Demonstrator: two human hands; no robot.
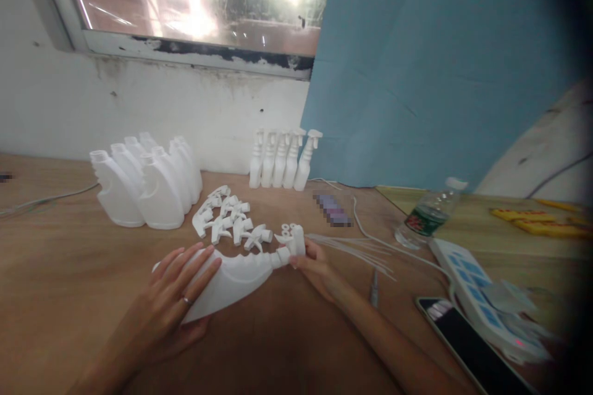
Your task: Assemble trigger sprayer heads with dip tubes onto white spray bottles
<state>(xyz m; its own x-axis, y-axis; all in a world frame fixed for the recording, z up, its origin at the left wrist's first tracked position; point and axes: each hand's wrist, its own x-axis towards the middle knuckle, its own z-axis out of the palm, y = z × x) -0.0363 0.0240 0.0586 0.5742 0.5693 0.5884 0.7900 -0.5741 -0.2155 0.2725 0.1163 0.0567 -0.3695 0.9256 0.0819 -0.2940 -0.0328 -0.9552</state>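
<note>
A white spray bottle (236, 284) lies tilted on its side above the wooden table, its neck pointing right. My left hand (178, 296) wraps around the bottle's base, with a ring on one finger. At the other end, my right hand (317, 268) grips the white trigger sprayer head (296, 244), which sits on the bottle's neck. Whether the head is screwed tight I cannot tell. Just beyond the bottle lie several loose trigger sprayer heads (231, 219). Small white rings (286, 229) rest behind the held head, and thin white dip tubes (354, 248) lie to its right.
Several open-necked white bottles (162, 197) stand at back left. Spray bottles with heads (279, 163) line the wall. To the right are a water bottle (424, 219), a power strip (477, 287), a phone (463, 333), a pen-like tool (374, 289) and a cable (380, 239).
</note>
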